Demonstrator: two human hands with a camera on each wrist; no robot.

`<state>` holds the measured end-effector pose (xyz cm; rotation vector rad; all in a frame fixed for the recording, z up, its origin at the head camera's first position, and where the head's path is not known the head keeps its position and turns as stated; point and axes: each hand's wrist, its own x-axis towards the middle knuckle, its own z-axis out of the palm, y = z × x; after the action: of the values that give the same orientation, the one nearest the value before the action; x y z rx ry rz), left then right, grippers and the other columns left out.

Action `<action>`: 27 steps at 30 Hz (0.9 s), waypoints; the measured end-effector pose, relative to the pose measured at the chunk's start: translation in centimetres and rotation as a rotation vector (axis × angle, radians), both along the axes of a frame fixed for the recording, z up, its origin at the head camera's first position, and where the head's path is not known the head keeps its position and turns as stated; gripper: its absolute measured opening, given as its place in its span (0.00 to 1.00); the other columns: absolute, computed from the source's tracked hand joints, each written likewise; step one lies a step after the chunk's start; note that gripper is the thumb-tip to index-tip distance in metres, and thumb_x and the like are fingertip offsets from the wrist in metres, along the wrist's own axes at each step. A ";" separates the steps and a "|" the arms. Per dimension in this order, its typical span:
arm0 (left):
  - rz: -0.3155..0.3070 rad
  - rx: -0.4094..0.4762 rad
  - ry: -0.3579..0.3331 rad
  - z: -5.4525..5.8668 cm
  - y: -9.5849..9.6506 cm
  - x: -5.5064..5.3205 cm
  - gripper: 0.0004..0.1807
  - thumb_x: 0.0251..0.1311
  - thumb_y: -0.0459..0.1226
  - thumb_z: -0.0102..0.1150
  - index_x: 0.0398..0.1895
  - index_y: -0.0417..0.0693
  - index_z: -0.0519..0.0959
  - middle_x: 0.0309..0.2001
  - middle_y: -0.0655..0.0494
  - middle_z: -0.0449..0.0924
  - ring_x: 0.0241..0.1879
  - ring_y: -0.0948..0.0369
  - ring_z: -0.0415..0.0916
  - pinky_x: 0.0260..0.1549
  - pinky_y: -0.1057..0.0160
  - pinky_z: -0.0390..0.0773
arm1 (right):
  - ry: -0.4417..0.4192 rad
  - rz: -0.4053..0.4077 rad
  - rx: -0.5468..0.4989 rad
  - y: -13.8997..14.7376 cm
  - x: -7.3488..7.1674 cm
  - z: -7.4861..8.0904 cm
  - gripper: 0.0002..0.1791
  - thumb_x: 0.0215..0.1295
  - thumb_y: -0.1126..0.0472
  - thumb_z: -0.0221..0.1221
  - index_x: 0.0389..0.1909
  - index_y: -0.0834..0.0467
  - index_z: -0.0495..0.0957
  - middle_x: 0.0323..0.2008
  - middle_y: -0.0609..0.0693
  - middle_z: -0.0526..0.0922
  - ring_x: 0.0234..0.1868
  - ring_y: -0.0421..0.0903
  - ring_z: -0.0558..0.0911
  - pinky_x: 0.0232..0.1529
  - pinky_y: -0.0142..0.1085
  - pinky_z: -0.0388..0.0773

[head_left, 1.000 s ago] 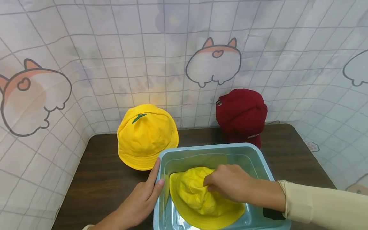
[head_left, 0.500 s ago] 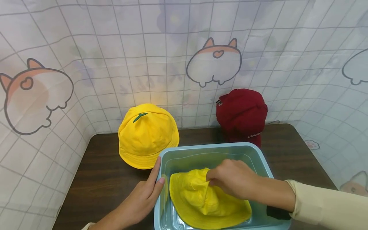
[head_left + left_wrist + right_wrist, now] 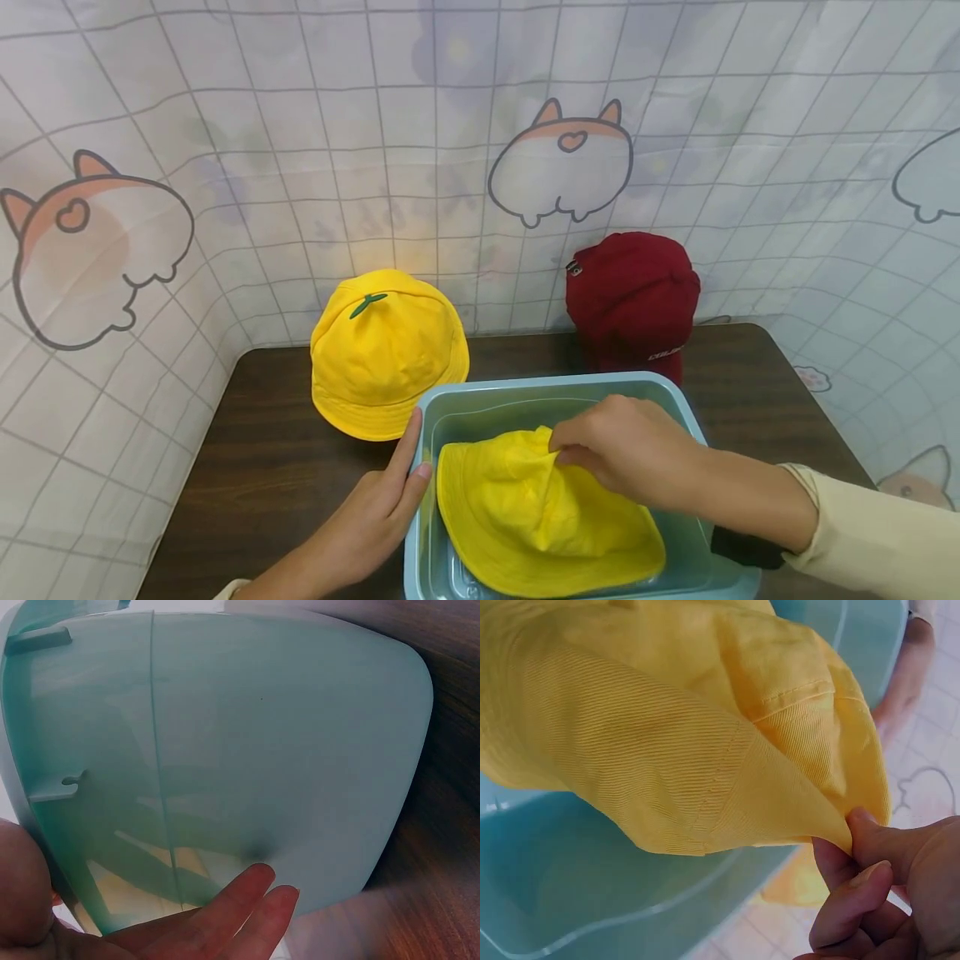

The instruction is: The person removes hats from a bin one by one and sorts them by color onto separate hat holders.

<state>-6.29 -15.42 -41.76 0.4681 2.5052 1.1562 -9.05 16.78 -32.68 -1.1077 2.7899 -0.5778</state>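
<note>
A yellow bucket hat [image 3: 540, 517] stands half raised inside a light-blue plastic bin [image 3: 540, 385]. My right hand [image 3: 630, 450] pinches the top of its crown between thumb and fingers. In the right wrist view, the cloth of the hat [image 3: 675, 735] is pulled to a point at the fingertips [image 3: 866, 825]. With my left hand [image 3: 375, 508] I hold the bin's left side, thumb at the rim and fingers along the outside. The left wrist view shows those fingers [image 3: 255, 900] against the bin's outer wall [image 3: 300, 750].
Another yellow bucket hat [image 3: 386, 358], with a green sprout on top, sits behind the bin's left corner. A dark red cap [image 3: 633, 300] stands behind the bin at right. The dark wooden table [image 3: 247, 442] ends at a patterned curtain [image 3: 420, 183].
My right hand has risen slightly and moved right, lifting the hat's crown with it. The hat's brim has shifted up and right inside the bin. The left hand stays at the bin.
</note>
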 end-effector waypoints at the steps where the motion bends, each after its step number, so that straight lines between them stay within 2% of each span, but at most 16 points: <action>1: -0.003 0.003 -0.009 0.0 0.0 0.0 0.37 0.81 0.56 0.31 0.83 0.66 0.29 0.36 0.61 0.82 0.42 0.70 0.81 0.59 0.48 0.78 | 0.011 -0.003 -0.002 0.1 0.0 0.3 0.08 0.61 0.61 0.71 0.40 0.45 0.89 0.33 0.34 0.88 0.28 0.30 0.78 0.33 0.26 0.81; 3: -0.006 0.008 -0.024 0.1 0.0 -0.1 0.37 0.81 0.57 0.30 0.83 0.66 0.29 0.38 0.61 0.83 0.44 0.69 0.82 0.60 0.46 0.77 | 0.042 -0.006 -0.004 0.2 -0.1 1.0 0.08 0.61 0.61 0.72 0.39 0.45 0.88 0.32 0.34 0.87 0.28 0.30 0.78 0.33 0.27 0.81; 7: -0.004 0.015 -0.030 0.2 0.0 -0.1 0.37 0.81 0.57 0.30 0.83 0.66 0.29 0.43 0.54 0.85 0.49 0.66 0.82 0.62 0.44 0.76 | 0.078 -0.032 0.019 0.5 -0.2 2.6 0.09 0.60 0.61 0.72 0.39 0.44 0.88 0.32 0.33 0.87 0.29 0.30 0.78 0.34 0.28 0.82; 9: -0.005 0.015 -0.025 0.2 0.1 -0.1 0.37 0.81 0.57 0.30 0.83 0.66 0.29 0.42 0.54 0.85 0.49 0.64 0.82 0.62 0.44 0.76 | 0.081 -0.048 0.028 0.6 -0.3 3.5 0.09 0.61 0.61 0.72 0.39 0.44 0.88 0.33 0.34 0.87 0.30 0.31 0.79 0.36 0.28 0.83; 12: -0.004 0.004 -0.010 0.3 0.1 0.0 0.37 0.81 0.56 0.31 0.83 0.65 0.29 0.33 0.59 0.82 0.46 0.65 0.81 0.61 0.44 0.76 | 0.108 -0.062 0.028 0.8 -0.6 4.7 0.10 0.60 0.62 0.72 0.40 0.45 0.89 0.35 0.34 0.88 0.32 0.32 0.81 0.38 0.30 0.85; 14: -0.001 -0.010 -0.003 0.3 0.2 0.1 0.37 0.82 0.56 0.31 0.83 0.64 0.29 0.24 0.65 0.74 0.43 0.66 0.80 0.61 0.45 0.76 | 0.130 -0.073 0.022 0.8 -0.8 5.5 0.10 0.60 0.63 0.72 0.39 0.45 0.89 0.35 0.35 0.88 0.33 0.32 0.81 0.38 0.31 0.85; 17: -0.002 -0.030 -0.011 0.4 0.3 0.0 0.37 0.82 0.56 0.32 0.83 0.65 0.29 0.17 0.67 0.62 0.28 0.69 0.74 0.54 0.53 0.79 | 0.152 -0.089 0.009 0.9 -0.9 6.7 0.11 0.59 0.63 0.73 0.39 0.44 0.88 0.35 0.34 0.87 0.33 0.32 0.81 0.39 0.33 0.86; 20: -0.009 -0.026 -0.034 0.3 0.3 -0.1 0.37 0.82 0.55 0.32 0.82 0.67 0.27 0.17 0.66 0.59 0.16 0.68 0.60 0.39 0.61 0.77 | 0.158 -0.103 0.000 0.9 -1.2 8.2 0.12 0.58 0.64 0.73 0.39 0.44 0.89 0.36 0.35 0.88 0.34 0.33 0.82 0.40 0.34 0.87; 22: -0.014 -0.020 -0.034 0.3 0.2 -0.1 0.37 0.82 0.54 0.33 0.82 0.69 0.27 0.17 0.66 0.60 0.14 0.68 0.53 0.31 0.64 0.73 | 0.180 -0.097 -0.011 0.9 -1.5 9.1 0.12 0.58 0.64 0.73 0.39 0.44 0.89 0.35 0.36 0.88 0.34 0.35 0.82 0.39 0.34 0.87; 27: -0.023 -0.004 0.003 -0.1 0.0 -0.2 0.37 0.82 0.54 0.33 0.81 0.72 0.26 0.16 0.66 0.60 0.13 0.69 0.51 0.22 0.66 0.69 | 0.241 -0.088 -0.039 0.6 -2.5 11.2 0.11 0.59 0.65 0.72 0.39 0.46 0.89 0.36 0.39 0.89 0.36 0.41 0.83 0.40 0.39 0.87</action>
<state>-6.52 -15.37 -41.81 0.4965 2.4973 1.1429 -11.53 17.35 -21.44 -1.1369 3.0583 -0.5427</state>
